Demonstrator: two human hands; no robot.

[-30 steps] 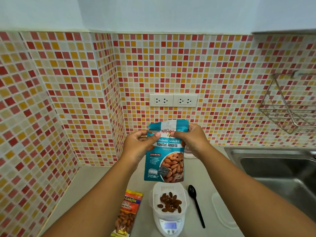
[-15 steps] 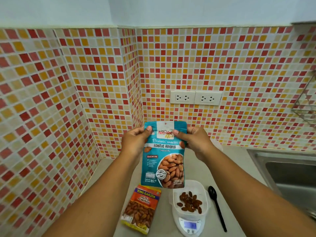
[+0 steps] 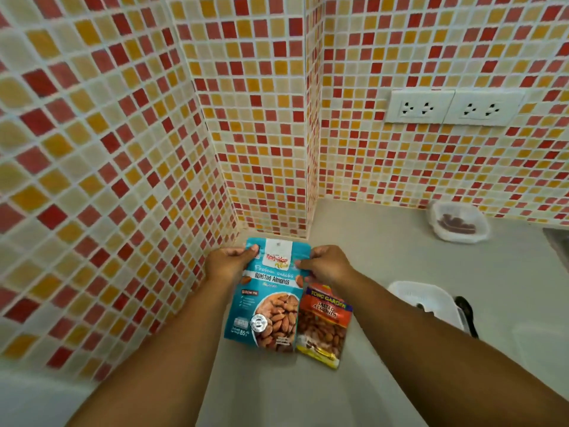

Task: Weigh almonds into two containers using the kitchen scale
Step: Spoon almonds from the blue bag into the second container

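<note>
Left hand (image 3: 226,262): pinches top-left corner of blue roasted-almond pouch (image 3: 267,300).
Right hand (image 3: 326,264): pinches its top-right corner.
Salted-almond packet (image 3: 324,326): just right of pouch, on bench (image 3: 385,257).

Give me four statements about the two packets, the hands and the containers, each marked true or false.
1. Both hands hold the blue packet by its top corners. True: left hand, right hand.
2. The orange packet lies left of the blue one. False: it lies to its right.
3. The container by the wall is empty. False: it holds dark pieces, too blurred to name.
4. A black spoon lies right of the near container. True.
</note>
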